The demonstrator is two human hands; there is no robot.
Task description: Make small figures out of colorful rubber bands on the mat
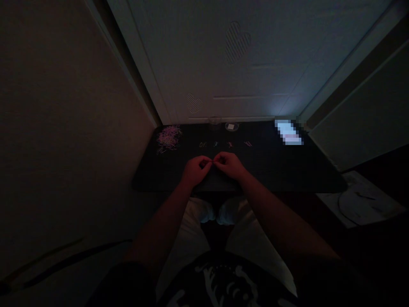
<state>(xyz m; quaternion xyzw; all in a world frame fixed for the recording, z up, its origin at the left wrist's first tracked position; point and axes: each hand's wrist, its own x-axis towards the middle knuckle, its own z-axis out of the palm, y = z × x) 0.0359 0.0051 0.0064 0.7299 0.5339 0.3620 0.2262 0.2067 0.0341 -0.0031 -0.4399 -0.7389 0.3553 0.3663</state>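
Note:
My left hand (pixel 197 168) and my right hand (pixel 229 164) meet over the front part of a dark table (pixel 281 170). Thumb and forefinger are pinched on each, and the fingertips almost touch. Whatever lies between them is too small and dim to make out. Just beyond the hands runs a row of tiny groups of thin pieces that look like paper clips: a pale group (pixel 203 145), a bluish group (pixel 216 144), a reddish group (pixel 230 144) and another pale group (pixel 248 144). A heap of similar pink and purple pieces (pixel 169 137) lies at the back left.
At the table's back edge stand a clear round container (pixel 214 123) and a round lid-like piece with a white label (pixel 231 126). A bright blurred screen (pixel 289 132) glows at the back right. A white panel (pixel 204 64) with hearts rises behind. The room is dark.

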